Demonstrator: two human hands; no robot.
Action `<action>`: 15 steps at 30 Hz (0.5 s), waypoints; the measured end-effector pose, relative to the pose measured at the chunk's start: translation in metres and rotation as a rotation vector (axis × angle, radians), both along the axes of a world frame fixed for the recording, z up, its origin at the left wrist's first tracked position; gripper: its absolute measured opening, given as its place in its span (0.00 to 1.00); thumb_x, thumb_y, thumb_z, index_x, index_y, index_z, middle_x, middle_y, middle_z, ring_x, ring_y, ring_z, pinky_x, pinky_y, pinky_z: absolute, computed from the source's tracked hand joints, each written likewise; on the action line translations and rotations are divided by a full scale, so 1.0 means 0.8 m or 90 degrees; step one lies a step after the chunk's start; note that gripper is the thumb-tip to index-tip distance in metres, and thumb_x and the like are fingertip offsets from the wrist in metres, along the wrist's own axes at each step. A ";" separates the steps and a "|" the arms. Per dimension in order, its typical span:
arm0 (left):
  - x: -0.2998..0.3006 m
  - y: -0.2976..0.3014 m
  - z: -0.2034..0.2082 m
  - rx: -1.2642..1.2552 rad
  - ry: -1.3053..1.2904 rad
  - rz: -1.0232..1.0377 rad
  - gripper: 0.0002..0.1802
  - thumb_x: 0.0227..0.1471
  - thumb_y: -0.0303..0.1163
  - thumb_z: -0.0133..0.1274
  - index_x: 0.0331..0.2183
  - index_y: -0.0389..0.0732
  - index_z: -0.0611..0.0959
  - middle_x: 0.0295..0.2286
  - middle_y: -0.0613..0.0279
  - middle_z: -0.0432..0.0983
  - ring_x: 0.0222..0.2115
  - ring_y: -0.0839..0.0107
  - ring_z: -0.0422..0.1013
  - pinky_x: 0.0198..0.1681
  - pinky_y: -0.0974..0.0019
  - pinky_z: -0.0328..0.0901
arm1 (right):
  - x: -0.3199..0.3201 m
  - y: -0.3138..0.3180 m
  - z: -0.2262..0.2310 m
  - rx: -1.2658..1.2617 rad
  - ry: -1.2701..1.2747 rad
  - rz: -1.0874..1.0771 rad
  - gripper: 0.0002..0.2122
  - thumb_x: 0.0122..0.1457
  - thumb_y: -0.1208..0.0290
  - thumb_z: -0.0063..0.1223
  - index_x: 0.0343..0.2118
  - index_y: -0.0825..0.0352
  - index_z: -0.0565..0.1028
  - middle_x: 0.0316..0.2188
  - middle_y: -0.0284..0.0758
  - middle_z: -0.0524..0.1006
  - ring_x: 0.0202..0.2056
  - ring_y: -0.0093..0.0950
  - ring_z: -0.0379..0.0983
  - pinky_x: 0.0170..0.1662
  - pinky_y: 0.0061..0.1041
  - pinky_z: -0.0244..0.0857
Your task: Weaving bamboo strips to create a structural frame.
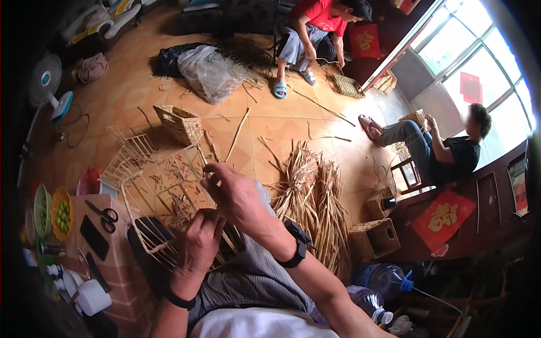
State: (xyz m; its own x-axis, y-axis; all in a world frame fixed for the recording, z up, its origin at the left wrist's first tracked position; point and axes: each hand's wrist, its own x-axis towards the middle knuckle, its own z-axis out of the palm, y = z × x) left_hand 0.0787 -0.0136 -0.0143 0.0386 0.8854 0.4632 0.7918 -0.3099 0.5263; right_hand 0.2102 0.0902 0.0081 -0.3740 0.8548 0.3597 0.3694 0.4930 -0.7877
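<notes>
On my lap rests a wire basket frame (164,213), an open box of thin rods. Pale dried plant stalk is wound round parts of its rim. My left hand (198,241) is closed at the near right part of the rim, with its fingertips pinched together. Just above and to the right, my right hand (236,194) is closed over the right side of the rim, its fingers bent round the stalk there. The two hands almost touch. What lies between the fingertips is partly hidden.
Bundles of dried stalks (301,191) lie right of my knees. Woven baskets (179,124) and bare wire frames (131,152) stand on the floor. A side table (121,287) at left holds scissors (107,217) and a phone (94,238). Two people sit working ahead and right.
</notes>
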 end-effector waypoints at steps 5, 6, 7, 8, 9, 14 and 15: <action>-0.002 0.002 0.021 -0.151 -0.020 -0.017 0.08 0.56 0.22 0.63 0.39 0.36 0.83 0.34 0.48 0.80 0.33 0.43 0.80 0.36 0.48 0.73 | 0.038 -0.059 -0.009 0.008 0.063 -0.044 0.12 0.67 0.73 0.64 0.49 0.68 0.75 0.37 0.45 0.75 0.35 0.46 0.76 0.37 0.40 0.69; -0.004 0.007 0.023 -0.168 -0.052 -0.029 0.07 0.56 0.22 0.62 0.39 0.36 0.83 0.34 0.48 0.80 0.34 0.42 0.80 0.37 0.47 0.73 | 0.045 -0.072 -0.024 -0.035 0.063 -0.036 0.14 0.64 0.75 0.67 0.49 0.68 0.75 0.38 0.44 0.75 0.36 0.42 0.75 0.38 0.36 0.70; -0.006 0.012 0.025 -0.184 -0.085 -0.040 0.07 0.57 0.22 0.60 0.39 0.37 0.84 0.34 0.48 0.80 0.34 0.40 0.79 0.38 0.46 0.73 | 0.052 -0.082 -0.035 -0.044 0.061 -0.031 0.14 0.64 0.75 0.68 0.49 0.68 0.75 0.38 0.43 0.75 0.36 0.41 0.75 0.38 0.35 0.70; -0.008 0.019 0.029 -0.223 -0.123 -0.066 0.06 0.58 0.24 0.59 0.39 0.35 0.83 0.33 0.46 0.81 0.36 0.38 0.79 0.40 0.47 0.72 | 0.057 -0.092 -0.043 -0.056 0.068 -0.025 0.15 0.63 0.74 0.69 0.49 0.67 0.75 0.38 0.43 0.75 0.37 0.41 0.75 0.38 0.35 0.70; -0.012 0.023 0.033 -0.265 -0.145 -0.084 0.07 0.59 0.25 0.59 0.39 0.34 0.82 0.33 0.46 0.81 0.36 0.40 0.79 0.40 0.48 0.72 | 0.054 -0.102 -0.051 -0.075 0.090 -0.010 0.15 0.63 0.74 0.69 0.49 0.67 0.75 0.38 0.42 0.75 0.37 0.40 0.75 0.39 0.35 0.71; -0.022 0.036 0.030 -0.411 -0.207 -0.115 0.10 0.61 0.29 0.58 0.41 0.32 0.82 0.30 0.45 0.83 0.33 0.51 0.81 0.39 0.55 0.72 | 0.055 -0.117 -0.064 -0.129 0.087 -0.063 0.13 0.61 0.77 0.70 0.45 0.67 0.76 0.38 0.39 0.75 0.34 0.35 0.77 0.35 0.33 0.73; -0.023 0.035 0.030 -0.412 -0.207 -0.113 0.11 0.61 0.29 0.57 0.41 0.32 0.82 0.30 0.45 0.82 0.32 0.53 0.81 0.39 0.55 0.72 | 0.054 -0.116 -0.064 -0.121 0.077 -0.067 0.13 0.61 0.78 0.70 0.45 0.67 0.76 0.38 0.39 0.75 0.33 0.35 0.78 0.34 0.33 0.74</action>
